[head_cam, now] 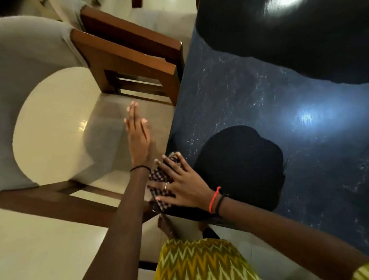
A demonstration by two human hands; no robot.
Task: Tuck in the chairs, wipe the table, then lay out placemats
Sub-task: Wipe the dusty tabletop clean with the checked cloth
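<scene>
Desk: dark glossy desk [251, 98], filling the frame from 12 to 4 o'clock; its near corner sits at centre, by the hands. Pale streaks and specks show on the surface, likely wiping residue or moisture.
Cloth: checked cloth [160, 177], bunched at the desk's near corner edge, at about 6 o'clock from frame centre, partly overhanging the edge.
Right hand: right hand [181, 186] lies flat on the cloth, fingers [159, 163] spread wide, pressing it down rather than gripping; the spread probably keeps the cloth flat so a broad patch is wiped.
Left hand: left hand [138, 137] hovers off the desk, at 9 o'clock from the cloth, over the floor; fingers straight and together, palm open, holding nothing. Judged placement: cupped below the edge to catch crumbs swept off, or simply kept clear.
Chairs: two wooden chairs [133, 63] with pale fabric backs stand at 11 o'clock, their frames close against the desk's left edge, apparently tucked in.
Floor: pale tiled floor [46, 241] at 7 to 9 o'clock, with a bare foot just visible below the desk corner.
Placemats: none in view.
Stage: wiping appears to be in hand, at the desk corner; placemats not yet laid.
</scene>
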